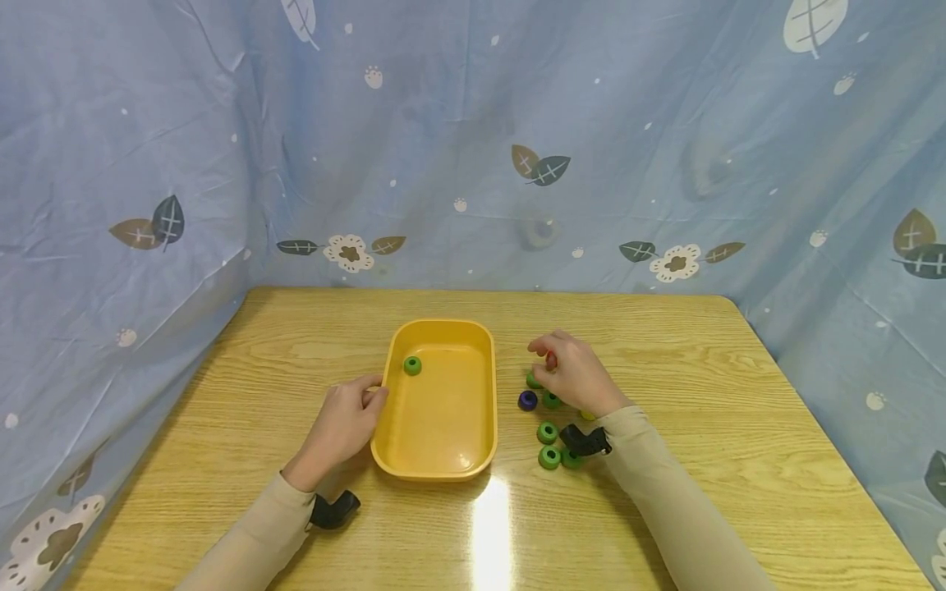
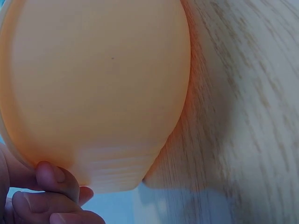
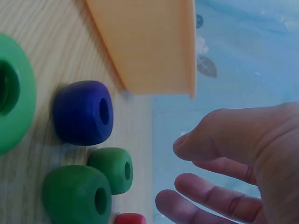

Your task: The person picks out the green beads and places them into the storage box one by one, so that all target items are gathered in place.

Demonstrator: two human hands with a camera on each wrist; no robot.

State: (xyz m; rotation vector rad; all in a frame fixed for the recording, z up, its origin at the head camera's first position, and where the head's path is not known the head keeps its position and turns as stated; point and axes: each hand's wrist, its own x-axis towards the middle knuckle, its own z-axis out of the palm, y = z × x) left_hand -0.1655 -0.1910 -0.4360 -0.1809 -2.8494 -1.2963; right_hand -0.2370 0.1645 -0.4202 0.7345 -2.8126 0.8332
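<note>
A yellow plastic tray (image 1: 441, 474) stands on the table with one green bead (image 1: 412, 365) in it. My left hand (image 1: 343, 419) pinches the tray's left rim; its curled fingers (image 2: 56, 177) show at the rim in the left wrist view. My right hand (image 1: 580, 376) hovers over loose beads right of the tray, thumb and fingers apart, nothing between them. Below it in the right wrist view lie a dark blue bead (image 3: 81, 114), green beads (image 3: 74, 193) and a partly cut-off red bead (image 3: 131, 218). A yellow bead (image 1: 587, 415) is mostly hidden under the right wrist.
Closer to the front lie more green beads (image 1: 549, 457), one partly behind the black wrist camera (image 1: 585, 440). The wood-grain table (image 1: 296, 328) ends at a blue patterned curtain (image 1: 443, 164) at the back and sides.
</note>
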